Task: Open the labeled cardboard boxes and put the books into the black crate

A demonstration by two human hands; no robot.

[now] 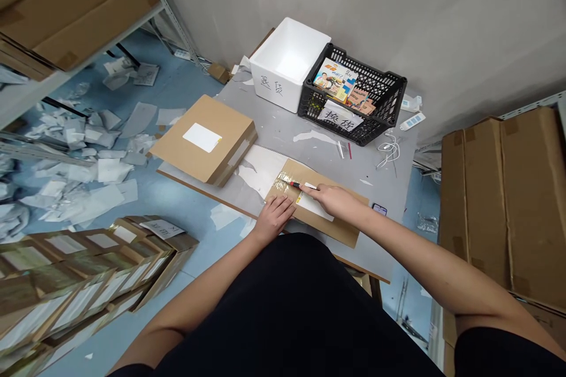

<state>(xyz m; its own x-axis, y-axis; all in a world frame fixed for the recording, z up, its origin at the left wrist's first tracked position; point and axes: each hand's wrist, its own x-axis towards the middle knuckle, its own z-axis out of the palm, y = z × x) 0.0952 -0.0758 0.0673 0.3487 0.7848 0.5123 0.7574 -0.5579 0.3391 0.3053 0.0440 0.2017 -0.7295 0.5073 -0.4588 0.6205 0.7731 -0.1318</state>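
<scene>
Already, a square brown cardboard mailer (230, 115) up the grey worktop (309, 150) carries a white label and a strip of tape along 1 edge. Nearer the person, a flat brown cardboard envelope (340, 230) lies on a white sheet, with glossy clear tape (280, 185) across its left end. The left hand (275, 218) lies open on that tape, fingers spread, holding nothing; the right hand (331, 200) is closed around a slim red-and-white pen-like tool (305, 186), its tip at the tape. Whether other edges remain untaped cannot be told.
</scene>
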